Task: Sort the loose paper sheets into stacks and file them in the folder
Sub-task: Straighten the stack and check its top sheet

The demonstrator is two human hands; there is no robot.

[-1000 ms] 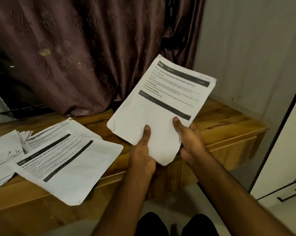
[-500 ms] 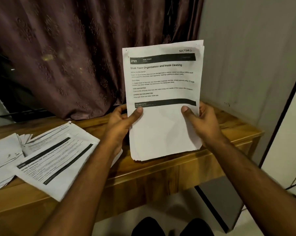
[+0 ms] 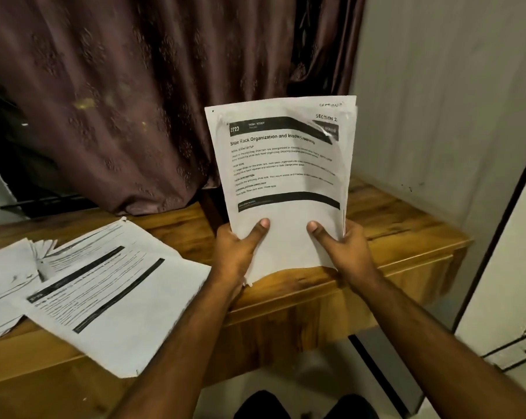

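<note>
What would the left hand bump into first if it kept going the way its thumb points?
Probably only the stack of papers that the left hand already grips; behind it hangs the curtain, though depth is unclear.

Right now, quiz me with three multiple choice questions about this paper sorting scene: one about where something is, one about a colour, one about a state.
1. Where do the loose sheets lie?
A. On the wooden desk, left of the hands
B. On the floor
C. In a drawer

2. What colour is the curtain behind the desk?
A. Bright yellow
B. Dark brownish purple
C. White

3. How is the stack of papers held?
A. Flat on the desk, untouched
B. Rolled into a tube
C. Upright, gripped at its lower edge by both hands

Answers: 1 A, the sheets are spread on the desk at left. 2 B, the drape is dark brownish purple. 3 C, the left hand and right hand each pinch a lower corner, thumbs in front.
</note>
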